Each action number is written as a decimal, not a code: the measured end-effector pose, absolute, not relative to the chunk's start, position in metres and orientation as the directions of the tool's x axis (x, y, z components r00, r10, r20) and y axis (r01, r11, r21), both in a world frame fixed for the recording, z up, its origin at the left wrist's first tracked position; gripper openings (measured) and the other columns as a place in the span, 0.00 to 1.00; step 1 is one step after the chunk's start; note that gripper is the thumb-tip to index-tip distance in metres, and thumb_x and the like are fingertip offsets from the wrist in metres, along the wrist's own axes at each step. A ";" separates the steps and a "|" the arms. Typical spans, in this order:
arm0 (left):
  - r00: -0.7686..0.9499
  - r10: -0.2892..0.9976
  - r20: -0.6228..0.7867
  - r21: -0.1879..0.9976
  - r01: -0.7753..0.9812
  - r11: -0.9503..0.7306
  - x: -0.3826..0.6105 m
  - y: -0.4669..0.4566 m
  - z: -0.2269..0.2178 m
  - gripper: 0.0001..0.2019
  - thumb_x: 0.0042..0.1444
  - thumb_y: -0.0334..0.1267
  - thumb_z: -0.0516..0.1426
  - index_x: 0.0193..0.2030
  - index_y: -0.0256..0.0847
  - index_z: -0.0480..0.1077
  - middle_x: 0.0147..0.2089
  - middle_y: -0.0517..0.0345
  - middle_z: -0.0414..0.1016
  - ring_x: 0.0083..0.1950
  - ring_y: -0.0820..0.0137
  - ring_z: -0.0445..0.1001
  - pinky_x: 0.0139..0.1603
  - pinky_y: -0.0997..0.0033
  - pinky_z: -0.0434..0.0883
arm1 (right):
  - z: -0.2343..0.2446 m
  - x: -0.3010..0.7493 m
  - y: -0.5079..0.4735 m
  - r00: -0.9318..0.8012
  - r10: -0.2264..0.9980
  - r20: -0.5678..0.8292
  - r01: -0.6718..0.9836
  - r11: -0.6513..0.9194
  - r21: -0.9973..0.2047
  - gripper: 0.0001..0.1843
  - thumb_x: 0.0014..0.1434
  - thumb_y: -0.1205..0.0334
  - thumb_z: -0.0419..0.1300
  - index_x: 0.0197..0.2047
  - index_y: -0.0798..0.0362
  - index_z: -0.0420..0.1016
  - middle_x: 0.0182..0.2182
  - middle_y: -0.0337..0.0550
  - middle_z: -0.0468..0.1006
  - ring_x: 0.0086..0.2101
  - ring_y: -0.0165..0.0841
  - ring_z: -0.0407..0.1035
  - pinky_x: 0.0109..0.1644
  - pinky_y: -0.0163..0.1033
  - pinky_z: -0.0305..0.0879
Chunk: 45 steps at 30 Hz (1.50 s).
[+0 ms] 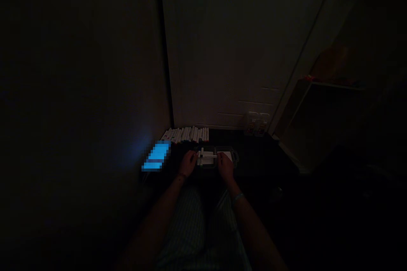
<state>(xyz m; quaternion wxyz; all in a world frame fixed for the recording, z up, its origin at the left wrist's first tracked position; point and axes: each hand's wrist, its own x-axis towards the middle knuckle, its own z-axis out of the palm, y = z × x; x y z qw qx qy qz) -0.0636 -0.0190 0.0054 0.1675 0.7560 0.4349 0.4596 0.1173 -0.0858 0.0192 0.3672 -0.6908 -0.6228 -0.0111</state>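
The room is very dark, and a clear plastic case [235,159] lies open on the dark bench [263,159], straight ahead of the person and between the two hands. The right hand [226,167] is over the near right part of the case, its fingers pinched on the right end of a slim white marker [210,156]. This marker points left from the fingertips, lying level across the case, with its far left end near the left hand [188,163]. The left hand is just beside the left edge of the case, fingers bent toward it; whether they grasp anything, I cannot tell. White pieces, too dim to make out, show inside both halves of the case.

On the far left of the bench, beyond the left hand, a row of white markers [191,134] lies side by side near the wall [219,51]. A glowing blue screen [156,156] is left of the left hand, well apart from the case. Two small clear packs [251,124] stand at the far right, against the wall
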 end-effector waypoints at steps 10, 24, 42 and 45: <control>0.130 0.828 0.545 0.722 0.430 -0.543 -0.064 -0.015 0.004 0.09 0.54 0.41 0.47 0.34 0.40 0.65 0.37 0.56 0.67 0.41 0.71 0.65 0.46 0.68 0.63 | 0.025 0.115 -0.087 0.258 0.842 0.474 0.902 -0.033 -0.431 0.18 0.62 0.58 0.39 0.40 0.52 0.67 0.40 0.45 0.68 0.39 0.29 0.62 0.39 0.30 0.54; 0.120 0.828 0.548 0.719 0.439 -0.540 -0.064 -0.011 -0.002 0.12 0.54 0.43 0.47 0.35 0.40 0.67 0.38 0.56 0.69 0.43 0.70 0.66 0.47 0.68 0.63 | 0.019 0.117 -0.083 0.253 0.851 0.460 0.917 -0.059 -0.396 0.22 0.63 0.55 0.37 0.38 0.53 0.69 0.40 0.45 0.67 0.36 0.28 0.63 0.37 0.31 0.55; 0.162 0.789 0.593 0.631 0.516 -0.580 -0.065 -0.016 0.004 0.10 0.55 0.41 0.45 0.32 0.41 0.64 0.35 0.57 0.66 0.39 0.70 0.65 0.43 0.68 0.64 | 0.015 0.118 -0.082 0.240 0.840 0.486 0.911 -0.022 -0.412 0.20 0.63 0.55 0.38 0.40 0.52 0.68 0.42 0.45 0.65 0.36 0.28 0.64 0.36 0.31 0.56; 0.165 0.790 0.591 0.634 0.511 -0.581 -0.065 -0.019 0.008 0.09 0.55 0.41 0.46 0.33 0.41 0.64 0.35 0.57 0.65 0.39 0.70 0.65 0.44 0.68 0.63 | 0.016 0.118 -0.084 0.241 0.836 0.493 0.910 -0.019 -0.413 0.20 0.63 0.55 0.38 0.40 0.52 0.67 0.42 0.45 0.65 0.36 0.28 0.64 0.37 0.31 0.57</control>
